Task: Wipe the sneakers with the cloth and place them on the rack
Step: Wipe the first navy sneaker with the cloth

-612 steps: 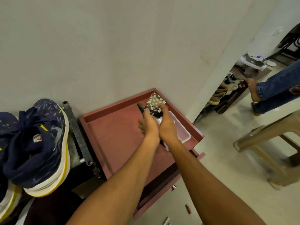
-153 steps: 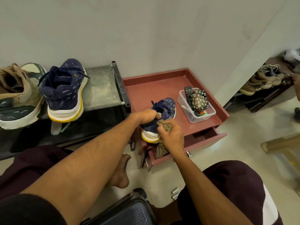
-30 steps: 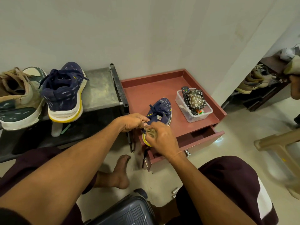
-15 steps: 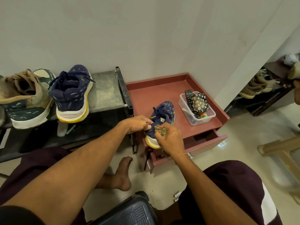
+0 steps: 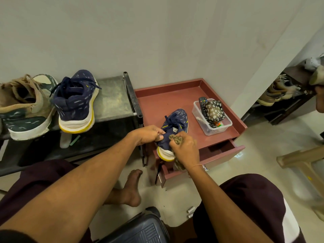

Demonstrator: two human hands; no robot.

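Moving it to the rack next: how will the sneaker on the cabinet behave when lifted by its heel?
The sneaker is probably light: its thick sole looks foamy. Its heel fabric likely gives; the left hand pinches it. Loose laces may dangle and snag.

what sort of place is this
Most likely a home hallway or entry corner used for shoes: a low metal shoe rack against the wall carries sneakers, a small red drawer cabinet stands beside it, and more shoes sit on another rack at far right.

Tag (image 5: 175, 131) on the sneaker (image 5: 179, 118) is illegible.
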